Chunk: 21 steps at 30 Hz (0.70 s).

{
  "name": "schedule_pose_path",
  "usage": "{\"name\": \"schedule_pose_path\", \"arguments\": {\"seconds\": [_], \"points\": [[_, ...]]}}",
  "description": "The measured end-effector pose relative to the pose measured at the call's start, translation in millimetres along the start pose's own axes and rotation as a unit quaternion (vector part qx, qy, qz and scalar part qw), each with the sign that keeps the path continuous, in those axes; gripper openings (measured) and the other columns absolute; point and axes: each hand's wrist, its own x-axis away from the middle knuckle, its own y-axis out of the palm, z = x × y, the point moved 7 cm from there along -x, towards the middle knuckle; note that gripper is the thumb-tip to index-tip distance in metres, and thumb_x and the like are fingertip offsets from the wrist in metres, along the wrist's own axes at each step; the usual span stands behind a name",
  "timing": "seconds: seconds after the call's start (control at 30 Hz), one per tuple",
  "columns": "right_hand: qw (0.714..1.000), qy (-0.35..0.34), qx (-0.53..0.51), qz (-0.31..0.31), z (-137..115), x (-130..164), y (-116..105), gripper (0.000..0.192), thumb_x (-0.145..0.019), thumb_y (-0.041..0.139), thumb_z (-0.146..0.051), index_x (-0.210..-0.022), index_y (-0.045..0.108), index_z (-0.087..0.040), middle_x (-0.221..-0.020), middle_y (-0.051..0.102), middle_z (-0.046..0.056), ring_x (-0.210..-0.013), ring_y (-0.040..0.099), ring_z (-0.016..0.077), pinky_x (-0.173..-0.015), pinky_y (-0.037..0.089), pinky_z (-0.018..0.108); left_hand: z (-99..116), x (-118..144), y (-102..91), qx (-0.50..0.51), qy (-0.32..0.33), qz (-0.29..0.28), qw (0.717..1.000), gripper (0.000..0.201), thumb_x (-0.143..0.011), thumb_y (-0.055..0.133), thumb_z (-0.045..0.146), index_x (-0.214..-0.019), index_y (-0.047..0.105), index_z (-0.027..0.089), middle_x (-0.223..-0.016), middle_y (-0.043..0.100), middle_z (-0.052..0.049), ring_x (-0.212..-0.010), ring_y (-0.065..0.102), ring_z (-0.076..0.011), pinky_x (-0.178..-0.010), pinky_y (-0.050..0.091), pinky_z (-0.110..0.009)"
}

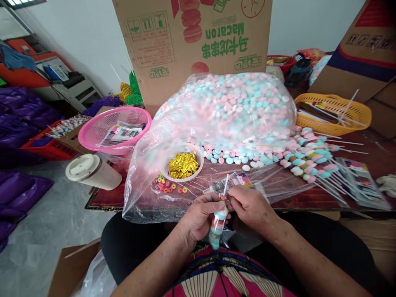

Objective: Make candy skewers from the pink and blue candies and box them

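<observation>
While our left hand (198,216) closes around a half-built candy skewer (217,229), holding its stack of pink, white and blue sweets upright over our lap, our right hand (252,206) pinches at the top of the white stick (226,183), fingertips closed on something small there; whether that is a ring candy or only the stick we cannot tell. We judge that we are in the threading step, pressing pieces down the stick onto the stack. The next move calls for a steady left grip so the stick does not tilt, and a fine pinch from the right to slide the piece straight down to touch the top sweet. Just ahead, on the plastic sheet, lie loose ring candies (168,185), and beside them a white bowl (198,167) of gold twist ties (183,164). Beyond it sits the big bag of sweets (235,107), and to our right a row of finished skewers (309,159) lies on the table (380,159).
</observation>
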Motion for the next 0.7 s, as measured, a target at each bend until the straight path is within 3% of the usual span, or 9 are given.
{"name": "schedule_pose_path", "arguments": {"seconds": [0.1, 0.23, 0.37, 0.47, 0.6, 0.7], "points": [[0.999, -0.005, -0.037, -0.024, 9, 2, 0, 0.021, -0.082, 0.041, -0.01, -0.07, 0.056, -0.019, -0.067, 0.06, 0.005, -0.065, 0.055, 0.0172, -0.06, 0.039, 0.028, 2, 4, -6.2, 0.009, -0.004, 0.008, 1.0, 0.029, -0.053, 0.082, 0.022, -0.069, 0.06, 0.013, -0.066, 0.068, -0.006, -0.051, 0.062, -0.0142, -0.049, 0.049, -0.024], [0.991, -0.016, -0.129, -0.011, 9, 1, -8, 0.022, -0.083, 0.045, -0.017, -0.094, 0.064, -0.017, -0.102, 0.066, 0.012, -0.096, 0.058, 0.0232, -0.082, 0.044, 0.036, 2, 5, -4.7, -0.003, -0.026, 0.009, 1.0, 0.031, -0.05, 0.082, 0.022, -0.069, 0.06, 0.013, -0.062, 0.067, -0.005, -0.046, 0.06, -0.0134, -0.044, 0.046, -0.022], [0.947, 0.088, -0.302, -0.062, 13, 3, 8, 0.022, -0.086, 0.046, -0.025, -0.079, 0.066, -0.018, -0.074, 0.068, 0.004, -0.069, 0.062, 0.0159, -0.064, 0.047, 0.026, 3, 3, -3.2, -0.009, -0.017, 0.025, 1.0, 0.032, -0.049, 0.083, 0.022, -0.07, 0.061, 0.012, -0.062, 0.067, -0.005, -0.047, 0.06, -0.0131, -0.047, 0.048, -0.024], [0.941, 0.118, -0.307, -0.072, 15, 10, 16, 0.021, -0.084, 0.048, -0.026, -0.077, 0.066, -0.018, -0.07, 0.068, 0.002, -0.065, 0.06, 0.015, -0.06, 0.046, 0.026, 1, 3, -4.5, -0.01, -0.018, 0.025, 0.999, 0.03, -0.05, 0.082, 0.022, -0.07, 0.062, 0.012, -0.063, 0.066, -0.005, -0.048, 0.06, -0.0129, -0.047, 0.047, -0.023], [0.967, 0.093, -0.236, -0.007, 18, 16, -3, 0.017, -0.083, 0.049, -0.025, -0.076, 0.064, -0.02, -0.068, 0.065, 0.002, -0.062, 0.057, 0.015, -0.059, 0.043, 0.026, 2, 1, -7.1, -0.009, -0.01, 0.034, 0.999, 0.029, -0.05, 0.082, 0.021, -0.071, 0.063, 0.012, -0.063, 0.067, -0.005, -0.048, 0.06, -0.0129, -0.047, 0.047, -0.023], [0.949, 0.156, -0.268, 0.049, 24, 20, -22, 0.016, -0.084, 0.05, -0.028, -0.074, 0.06, -0.021, -0.062, 0.06, 0.0, -0.057, 0.053, 0.0134, -0.056, 0.042, 0.025, 6, -1, -8.5, -0.015, 0.011, 0.066, 0.998, 0.03, -0.049, 0.082, 0.021, -0.071, 0.064, 0.011, -0.064, 0.066, -0.004, -0.048, 0.059, -0.0122, -0.048, 0.046, -0.024]]}}
